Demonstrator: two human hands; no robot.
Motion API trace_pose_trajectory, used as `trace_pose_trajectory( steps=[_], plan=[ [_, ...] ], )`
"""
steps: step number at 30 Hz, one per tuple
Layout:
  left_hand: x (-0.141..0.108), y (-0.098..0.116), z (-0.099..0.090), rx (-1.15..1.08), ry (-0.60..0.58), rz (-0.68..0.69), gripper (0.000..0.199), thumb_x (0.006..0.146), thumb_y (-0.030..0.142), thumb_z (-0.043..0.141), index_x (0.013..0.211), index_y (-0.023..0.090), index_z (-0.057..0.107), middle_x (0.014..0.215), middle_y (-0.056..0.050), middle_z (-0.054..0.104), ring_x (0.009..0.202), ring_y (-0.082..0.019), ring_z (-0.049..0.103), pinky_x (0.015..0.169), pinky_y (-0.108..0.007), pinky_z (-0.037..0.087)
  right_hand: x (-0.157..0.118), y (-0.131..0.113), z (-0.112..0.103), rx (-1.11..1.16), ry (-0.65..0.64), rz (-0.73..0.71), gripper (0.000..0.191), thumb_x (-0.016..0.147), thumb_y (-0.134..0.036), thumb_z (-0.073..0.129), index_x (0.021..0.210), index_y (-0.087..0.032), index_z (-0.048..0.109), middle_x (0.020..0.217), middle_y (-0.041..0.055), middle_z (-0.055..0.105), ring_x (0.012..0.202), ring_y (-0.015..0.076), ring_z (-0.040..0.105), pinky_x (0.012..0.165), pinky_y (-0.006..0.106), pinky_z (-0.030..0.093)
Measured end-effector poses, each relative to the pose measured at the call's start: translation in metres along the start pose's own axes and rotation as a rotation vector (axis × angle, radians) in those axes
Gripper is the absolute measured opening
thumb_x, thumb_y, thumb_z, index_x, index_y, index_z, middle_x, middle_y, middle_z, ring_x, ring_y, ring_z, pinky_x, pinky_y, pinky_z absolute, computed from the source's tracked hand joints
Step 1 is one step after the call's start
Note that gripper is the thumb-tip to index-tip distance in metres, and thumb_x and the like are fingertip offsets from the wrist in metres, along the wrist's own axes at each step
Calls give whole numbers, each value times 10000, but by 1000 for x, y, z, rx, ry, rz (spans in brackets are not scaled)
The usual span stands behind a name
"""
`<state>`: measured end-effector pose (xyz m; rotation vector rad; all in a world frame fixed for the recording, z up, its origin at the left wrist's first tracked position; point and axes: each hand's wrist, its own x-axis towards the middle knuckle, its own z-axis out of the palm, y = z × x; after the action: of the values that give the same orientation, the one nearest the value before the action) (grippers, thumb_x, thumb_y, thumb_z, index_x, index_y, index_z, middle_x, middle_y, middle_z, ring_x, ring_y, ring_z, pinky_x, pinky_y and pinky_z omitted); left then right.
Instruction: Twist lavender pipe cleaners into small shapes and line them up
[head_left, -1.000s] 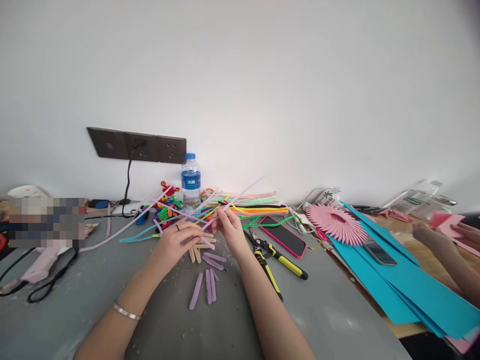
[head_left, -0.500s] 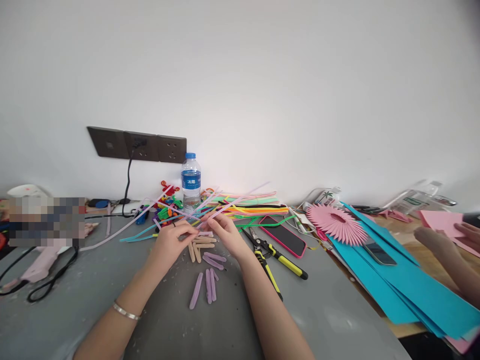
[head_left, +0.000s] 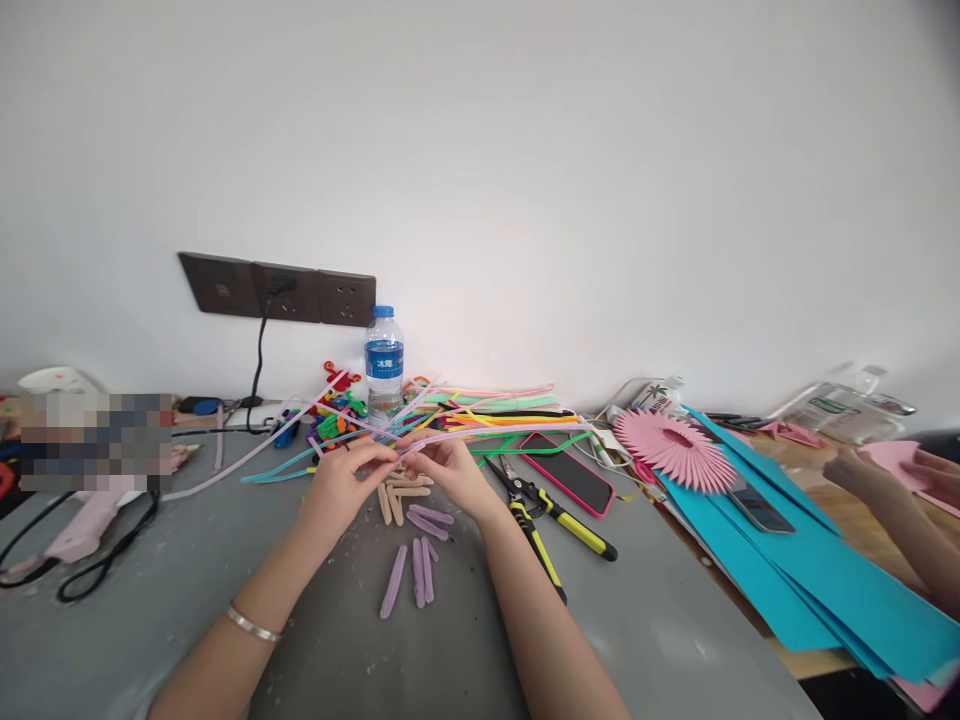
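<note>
A long lilac pipe cleaner [head_left: 510,430] runs between both hands, its free length reaching right across the coloured bundle. My left hand [head_left: 349,480] pinches it near its left end, thumb against fingertips. Close beside, my right hand [head_left: 446,472] grips the same stem, its fingers curled. Below the fingers lie several tan folded pipe-cleaner pieces [head_left: 388,503], partly covered by the hands. Nearer to me on the grey table [head_left: 337,650] are several short purple folded pieces [head_left: 393,582]. Yellow-and-black pliers [head_left: 574,525] rest open to the right of my right hand.
Behind the hands are a water bottle [head_left: 384,365] and several loose pipe cleaners [head_left: 495,400]. A red-edged phone [head_left: 570,475] lies right of them. Further right are a pink paper fan [head_left: 667,450], blue sheets [head_left: 810,590] and another person's hands [head_left: 862,480]. A glue gun [head_left: 79,530] lies left.
The lilac pipe cleaner has swung from slanting up and back to lying nearly level toward the right. Both hands stay close together. The other person's pink paper has shifted.
</note>
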<state>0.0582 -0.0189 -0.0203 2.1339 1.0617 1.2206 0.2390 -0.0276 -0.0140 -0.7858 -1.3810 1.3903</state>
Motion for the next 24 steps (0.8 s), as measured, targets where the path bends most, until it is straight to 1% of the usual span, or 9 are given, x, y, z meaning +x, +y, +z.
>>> trace_pose_trajectory(
  steps=[2,4,6,9,14,17,21,24],
  plan=[
    [0,1,0,-47,-10,-64,80,829,299,598,844,221,604,747,1,702,715,-171,688,689,-266,553,0,-2,0,-1,1,3,311,765,-435,710,919,-166,688,695,2,628,616,115,568,627,256,483],
    [-1,4,0,-86,-24,-140,140,814,314,617,884,234,527,715,26,695,694,-175,698,685,-278,556,0,-2,0,2,-3,5,314,767,-443,706,908,-162,688,707,6,636,617,115,571,632,259,484],
    [-1,7,-1,-95,-41,-189,187,805,325,620,866,244,463,704,36,701,703,-191,709,688,-294,551,0,-2,-1,6,-6,7,316,763,-449,707,897,-162,688,717,10,643,621,117,573,636,261,484],
    [-1,12,-2,-78,-44,-211,212,803,332,608,815,248,414,698,33,708,735,-211,720,680,-300,534,1,0,-2,3,-7,10,324,765,-463,701,892,-165,689,721,13,646,638,124,576,652,268,487],
    [-2,15,-3,-14,-10,-192,202,796,313,599,781,241,411,641,59,650,688,-190,711,642,-256,497,1,3,-2,6,4,3,318,764,-459,706,892,-168,687,726,9,642,657,125,580,669,268,492],
    [-2,15,-2,13,-15,-178,177,797,301,593,772,236,430,636,58,638,691,-181,707,636,-240,488,1,5,-2,8,14,7,319,756,-457,715,896,-172,680,714,7,643,653,129,582,662,271,497],
    [-1,14,-1,-27,-45,-184,131,794,295,597,851,240,493,637,48,667,684,-181,702,678,-263,522,3,9,-4,27,84,10,323,748,-471,718,864,-175,668,684,4,642,620,126,576,634,266,493],
    [-1,14,-1,-54,-45,-185,150,791,282,593,915,242,519,628,50,645,668,-177,694,696,-282,542,5,11,-5,40,116,20,318,758,-467,708,848,-164,674,683,6,640,603,115,567,620,254,480]
  ],
)
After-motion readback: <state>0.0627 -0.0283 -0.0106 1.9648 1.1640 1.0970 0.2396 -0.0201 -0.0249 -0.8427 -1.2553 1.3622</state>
